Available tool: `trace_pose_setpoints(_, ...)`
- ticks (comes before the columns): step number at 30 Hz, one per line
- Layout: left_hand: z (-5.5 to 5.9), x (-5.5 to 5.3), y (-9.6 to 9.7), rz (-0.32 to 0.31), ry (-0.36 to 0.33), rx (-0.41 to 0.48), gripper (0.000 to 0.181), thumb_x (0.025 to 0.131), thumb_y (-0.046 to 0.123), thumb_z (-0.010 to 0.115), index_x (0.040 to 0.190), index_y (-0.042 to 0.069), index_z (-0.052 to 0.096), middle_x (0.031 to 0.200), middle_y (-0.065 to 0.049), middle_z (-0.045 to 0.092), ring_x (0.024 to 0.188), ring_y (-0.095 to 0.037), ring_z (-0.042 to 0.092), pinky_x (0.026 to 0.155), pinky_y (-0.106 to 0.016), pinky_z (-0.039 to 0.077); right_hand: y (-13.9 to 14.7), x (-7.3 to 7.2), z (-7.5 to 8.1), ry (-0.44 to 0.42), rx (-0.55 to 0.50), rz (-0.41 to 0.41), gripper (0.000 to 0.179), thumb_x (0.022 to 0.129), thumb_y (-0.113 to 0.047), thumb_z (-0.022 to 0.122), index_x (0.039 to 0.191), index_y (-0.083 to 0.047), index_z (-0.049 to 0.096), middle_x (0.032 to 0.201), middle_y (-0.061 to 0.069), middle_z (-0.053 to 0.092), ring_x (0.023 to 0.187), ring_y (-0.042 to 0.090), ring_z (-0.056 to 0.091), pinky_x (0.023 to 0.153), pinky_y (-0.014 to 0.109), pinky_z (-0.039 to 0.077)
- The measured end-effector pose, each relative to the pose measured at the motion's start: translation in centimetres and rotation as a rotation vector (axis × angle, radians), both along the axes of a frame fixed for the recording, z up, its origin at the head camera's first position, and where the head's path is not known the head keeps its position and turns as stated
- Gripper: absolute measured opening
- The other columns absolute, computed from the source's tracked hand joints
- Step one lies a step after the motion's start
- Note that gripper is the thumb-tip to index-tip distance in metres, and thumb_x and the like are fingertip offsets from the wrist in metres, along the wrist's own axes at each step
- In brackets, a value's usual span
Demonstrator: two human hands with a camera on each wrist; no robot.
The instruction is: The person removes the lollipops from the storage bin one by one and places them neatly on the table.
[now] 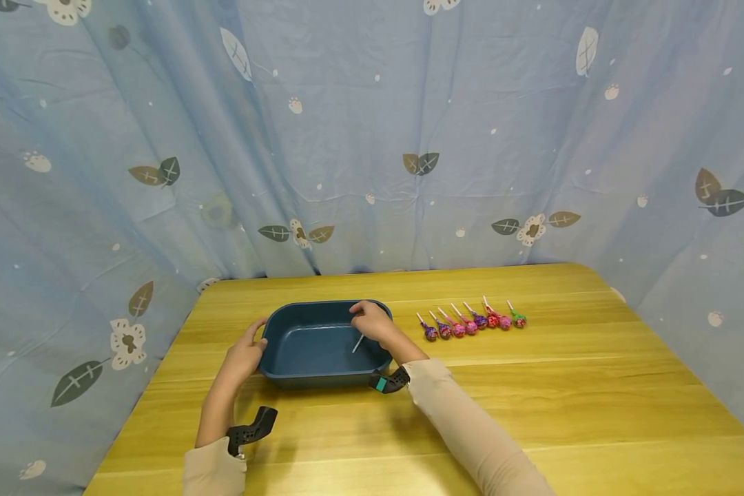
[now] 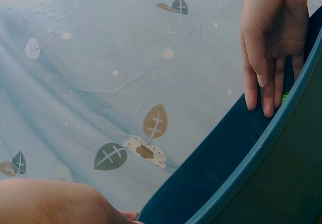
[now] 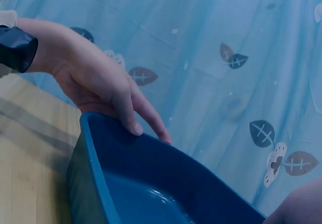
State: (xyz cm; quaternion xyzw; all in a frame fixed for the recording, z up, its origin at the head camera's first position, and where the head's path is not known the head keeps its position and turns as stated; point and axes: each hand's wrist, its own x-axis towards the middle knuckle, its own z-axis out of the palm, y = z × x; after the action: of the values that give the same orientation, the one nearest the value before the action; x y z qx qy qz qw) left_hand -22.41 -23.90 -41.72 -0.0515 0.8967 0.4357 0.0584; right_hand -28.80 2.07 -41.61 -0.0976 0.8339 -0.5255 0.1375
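A dark blue plastic basin (image 1: pixel 322 379) sits on the table. My left hand (image 1: pixel 245 354) holds its left rim, the thumb at the inner edge and the fingers along the outside, as the right wrist view also shows. Over the right part of the basin reaches my right hand (image 1: pixel 372 322); in the left wrist view the fingers of this right hand (image 2: pixel 271 48) point down, fairly straight. Below it in the basin shows a white lollipop stick (image 1: pixel 357 344). A bit of green wrapper (image 2: pixel 285 98) peeks out beside the fingertips, the rest hidden by the basin's rim.
Several wrapped lollipops (image 1: pixel 471 326) in purple, pink, red and green lie in a row right of the basin, sticks toward the back. The wooden table (image 1: pixel 570 399) extends to the right. A blue patterned curtain (image 1: pixel 359 138) hangs behind it.
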Motion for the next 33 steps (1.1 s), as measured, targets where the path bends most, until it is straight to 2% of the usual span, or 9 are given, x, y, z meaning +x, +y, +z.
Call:
trace_pose_setpoints(4,0.1,0.0,0.0,-0.010,0.004,-0.014,0.051,0.105,0.014,0.034,0.152,0.003,0.021,0.143,-0.036,0.033,0.114,-0.049,0.049,0.081,-0.048,0.048,0.1,-0.1,0.0,0.006,-0.003,0.037,0.032,0.099,-0.002,0.043,0.126,0.002,0.059,0.122,0.016,0.058,0.114,0.033,0.054,0.094,0.047,0.043)
trace_pose_setpoints(8,0.2,0.1,0.1,-0.014,0.001,-0.016,0.051,0.105,0.014,0.034,0.153,0.003,0.020,0.143,-0.036,0.033,0.116,-0.049,0.049,0.083,-0.049,0.048,0.1,-0.3,0.1,0.032,-0.009,0.034,0.036,0.096,0.003,0.038,0.122,0.000,0.063,0.118,0.015,0.062,0.115,0.032,0.054,0.096,0.046,0.042)
trace_pose_setpoints(14,0.1,0.0,0.0,-0.011,0.007,-0.017,0.050,0.105,0.014,0.034,0.152,0.003,0.021,0.143,-0.035,0.034,0.115,-0.048,0.049,0.082,-0.048,0.048,0.0,-0.4,0.1,0.014,0.051,0.011,0.032,0.101,-0.005,0.040,0.125,-0.002,0.062,0.127,0.015,0.057,0.119,0.032,0.051,0.095,0.047,0.042)
trace_pose_setpoints(17,0.1,0.0,0.0,-0.012,0.005,-0.006,0.051,0.105,0.013,0.034,0.152,0.003,0.021,0.144,-0.035,0.032,0.114,-0.048,0.050,0.080,-0.047,0.049,-0.1,-0.5,0.0,-0.017,0.076,0.009,0.033,0.100,-0.002,0.039,0.124,0.000,0.062,0.127,0.016,0.056,0.104,0.030,0.055,0.085,0.042,0.044)
trace_pose_setpoints(21,0.0,0.0,0.0,-0.011,0.007,-0.011,0.050,0.105,0.013,0.034,0.152,0.003,0.021,0.145,-0.035,0.032,0.116,-0.049,0.048,0.083,-0.049,0.048,-0.4,-0.7,-0.5,-0.030,0.130,0.015,0.034,0.093,0.004,0.043,0.119,0.001,0.066,0.112,0.013,0.063,0.083,0.025,0.053,0.072,0.036,0.040)
trace_pose_setpoints(24,0.0,0.0,0.0,-0.009,0.008,-0.022,0.050,0.105,0.014,0.034,0.152,0.003,0.021,0.144,-0.035,0.032,0.117,-0.050,0.047,0.084,-0.050,0.047,-0.7,-0.9,-1.0,-0.012,0.176,0.012,0.030,0.090,0.005,0.050,0.113,0.000,0.070,0.103,0.010,0.066,0.083,0.019,0.055,0.069,0.031,0.043)
trace_pose_setpoints(29,-0.1,-0.1,-0.1,-0.007,0.004,-0.017,0.051,0.105,0.014,0.034,0.153,0.003,0.021,0.144,-0.035,0.033,0.116,-0.048,0.048,0.082,-0.048,0.048,-1.1,-0.9,-1.5,0.016,0.175,-0.013,0.022,0.086,0.005,0.061,0.104,0.001,0.073,0.104,0.011,0.067,0.076,0.018,0.054,0.062,0.028,0.043)
trace_pose_setpoints(33,0.0,-0.1,0.0,-0.008,0.001,-0.017,0.051,0.105,0.014,0.034,0.153,0.003,0.020,0.144,-0.035,0.032,0.115,-0.048,0.049,0.082,-0.048,0.048,-1.2,-0.9,-1.8,0.028,0.167,-0.025,0.018,0.084,0.004,0.066,0.100,-0.001,0.073,0.094,0.009,0.067,0.069,0.017,0.057,0.059,0.028,0.046)
